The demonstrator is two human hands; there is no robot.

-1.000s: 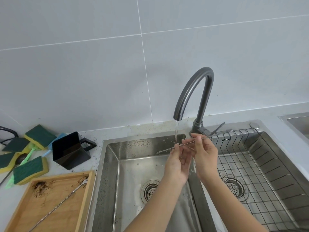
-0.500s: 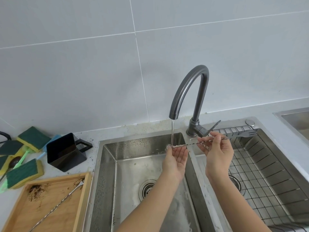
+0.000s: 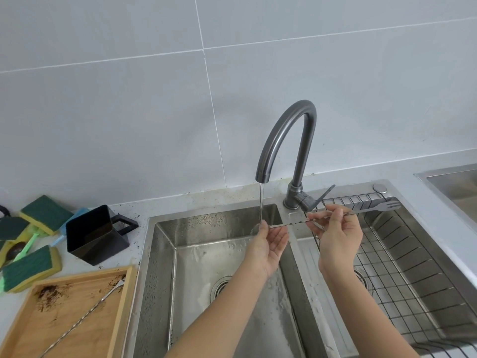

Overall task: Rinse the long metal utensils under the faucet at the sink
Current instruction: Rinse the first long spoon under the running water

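A long thin metal utensil (image 3: 371, 209) with a twisted shaft and a fork end at the right lies level across the sink divider. My right hand (image 3: 336, 233) pinches its shaft near the middle. My left hand (image 3: 271, 241) is palm up under the running water, fingertips on the utensil's left end. The dark curved faucet (image 3: 286, 135) pours a thin stream onto that end. A second long twisted utensil (image 3: 85, 316) lies on the wooden tray (image 3: 124, 313) at lower left.
The left sink basin (image 3: 196, 244) is wet, with a drain below my left arm. A wire rack (image 3: 413, 275) sits in the right basin. A black cup (image 3: 95, 233) and several green-and-yellow sponges (image 3: 31, 267) lie on the counter at left. Another basin edge (image 3: 449, 182) shows far right.
My right hand has drawn the utensil to the right, so the fork end now reaches over the rack. My left hand has slid to the utensil's left end under the stream.
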